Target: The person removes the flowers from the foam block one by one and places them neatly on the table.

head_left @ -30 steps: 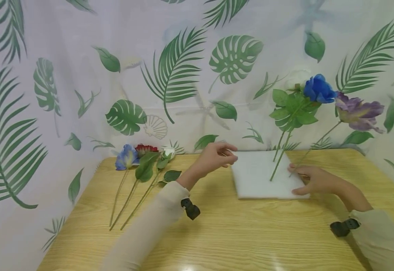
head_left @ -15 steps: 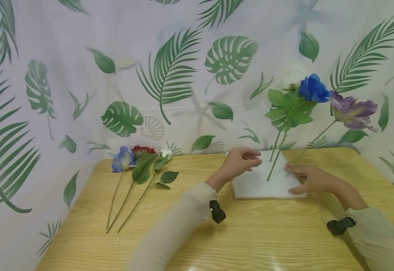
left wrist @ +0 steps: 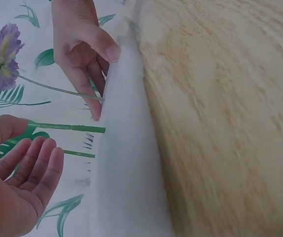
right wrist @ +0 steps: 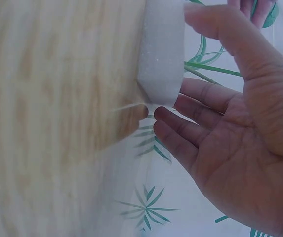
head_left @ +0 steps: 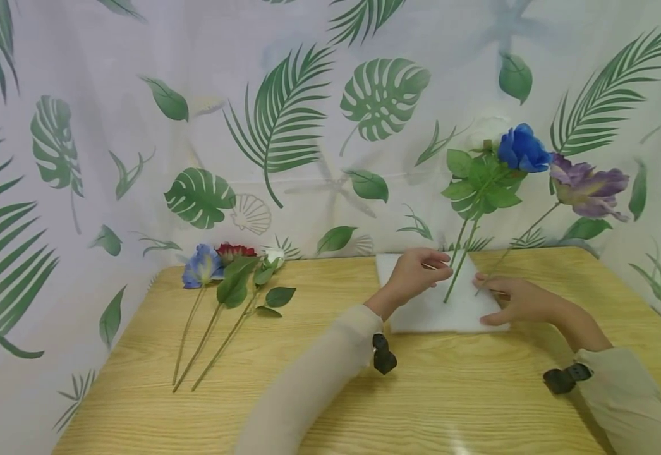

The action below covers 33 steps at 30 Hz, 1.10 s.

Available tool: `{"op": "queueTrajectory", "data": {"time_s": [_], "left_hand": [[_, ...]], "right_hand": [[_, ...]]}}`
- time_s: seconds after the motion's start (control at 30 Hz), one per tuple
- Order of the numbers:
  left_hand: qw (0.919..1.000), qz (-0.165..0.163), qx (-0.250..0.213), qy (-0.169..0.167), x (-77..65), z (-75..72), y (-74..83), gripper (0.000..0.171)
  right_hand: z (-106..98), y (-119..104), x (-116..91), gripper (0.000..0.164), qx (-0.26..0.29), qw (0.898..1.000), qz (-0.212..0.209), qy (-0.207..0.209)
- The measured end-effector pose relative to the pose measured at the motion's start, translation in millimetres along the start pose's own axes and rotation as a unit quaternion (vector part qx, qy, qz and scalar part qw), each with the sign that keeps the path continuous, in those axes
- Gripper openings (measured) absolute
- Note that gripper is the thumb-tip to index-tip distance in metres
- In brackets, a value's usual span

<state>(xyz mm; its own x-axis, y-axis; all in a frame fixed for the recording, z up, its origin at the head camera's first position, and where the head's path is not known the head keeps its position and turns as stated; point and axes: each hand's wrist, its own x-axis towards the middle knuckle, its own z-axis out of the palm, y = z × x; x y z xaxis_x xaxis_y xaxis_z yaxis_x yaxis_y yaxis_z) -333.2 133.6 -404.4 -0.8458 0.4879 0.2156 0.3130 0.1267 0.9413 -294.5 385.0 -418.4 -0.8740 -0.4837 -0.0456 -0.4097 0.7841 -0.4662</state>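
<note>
resting right hand spread-fingered on foam, hovering left hand beside stems with fingers loose, pinching nothing... tbh could tip blue rose by bumping its stem.

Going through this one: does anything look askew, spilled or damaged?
One thing looks askew in the head view: the purple ruffled flower leans well rightward over the edge of the white rectangular foam block, whereas the bright blue flower beside it stands more upright. No spill or damage shows.
</note>
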Motion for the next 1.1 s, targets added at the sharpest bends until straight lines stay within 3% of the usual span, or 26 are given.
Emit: {"op": "queueTrajectory", "data": {"time_s": [0.4, 0.67, 0.93, 1.1], "left_hand": [[0.9997, -0.009, 0.020, -0.004, 8.1, 10.4, -4.7, 0.026], [0.9962, 0.018, 0.083, 0.019, 19.6, 19.0, -1.0, 0.025], [0.9960, 0.038, 0.073, 0.035, 23.6, 20.7, 0.8, 0.020], [0.9971, 0.044, 0.059, 0.017, 24.0, 18.8, -1.3, 0.020]], "right_hand": [[0, -1, 0, 0.080, 0.006, 1.000, 0.001, -0.003], [-1, -2, -1, 0.078, 0.019, 1.000, -0.011, -0.006], [-1, -2, 0, 0.077, 0.007, 1.000, -0.007, 0.004], [-1, -3, -1, 0.077, 0.008, 1.000, -0.007, -0.001]]}}
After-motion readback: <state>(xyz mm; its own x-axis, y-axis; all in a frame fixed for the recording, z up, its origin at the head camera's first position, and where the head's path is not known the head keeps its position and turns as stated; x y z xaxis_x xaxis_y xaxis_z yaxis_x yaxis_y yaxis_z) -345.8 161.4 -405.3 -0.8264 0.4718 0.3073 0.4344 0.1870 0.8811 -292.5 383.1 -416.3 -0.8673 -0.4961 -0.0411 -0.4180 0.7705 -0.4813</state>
